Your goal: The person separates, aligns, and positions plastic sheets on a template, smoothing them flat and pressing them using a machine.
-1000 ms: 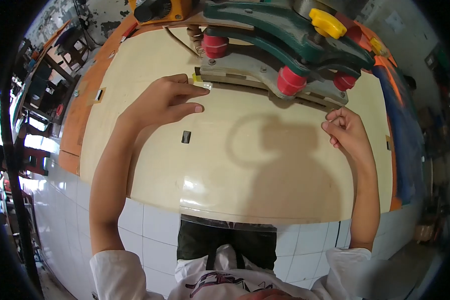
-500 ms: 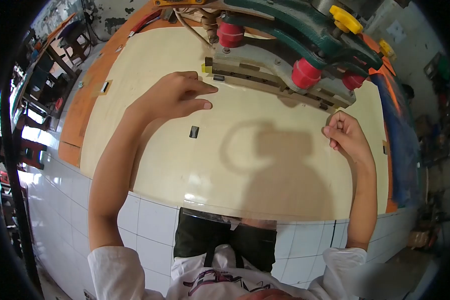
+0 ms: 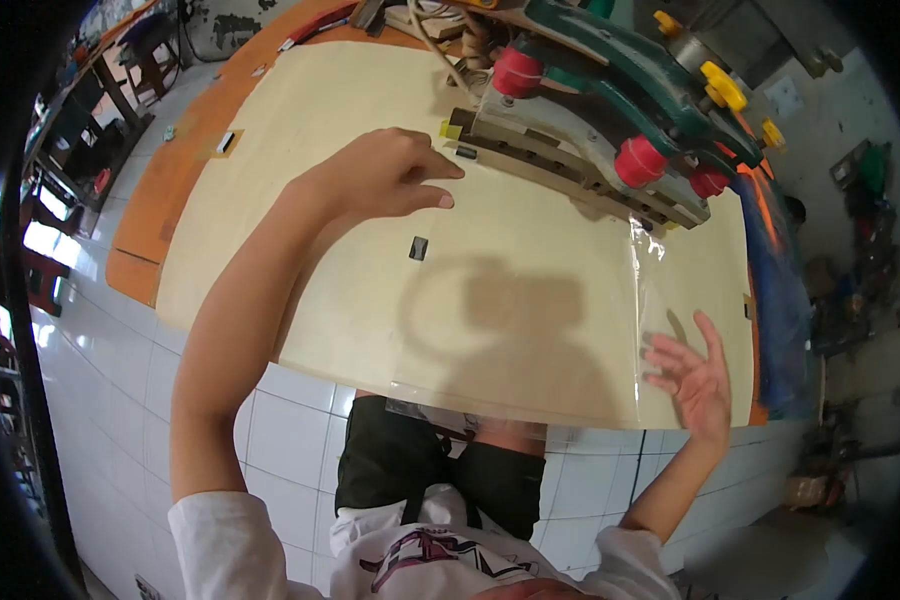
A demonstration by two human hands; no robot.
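Clear plastic film [image 3: 635, 320] lies on the cream table surface [image 3: 320, 100], its shiny right edge running down from the machine's bar. My left hand [image 3: 395, 175] is over the film's upper left, close to the left end of the metal bar [image 3: 550, 170]. Its thumb and index finger are apart with nothing visible between them. Near the table's front right, my right hand [image 3: 692, 385] is palm up with fingers spread, holding nothing, just right of the film's edge. A small dark block [image 3: 419, 248] sits below my left hand, and another [image 3: 466, 153] lies by the bar.
The green machine arm [image 3: 620, 90] with red knobs [image 3: 640, 162] and yellow knobs [image 3: 723, 87] spans the back right. Blue sheeting [image 3: 785, 310] hangs along the right side. Another small block [image 3: 226, 142] is at the left edge, on the orange tabletop [image 3: 155, 215].
My right hand has moved down towards the front edge and its curled fingers have spread. The film's shiny right edge now shows. The whole view has shifted slightly; my left hand keeps its pose.
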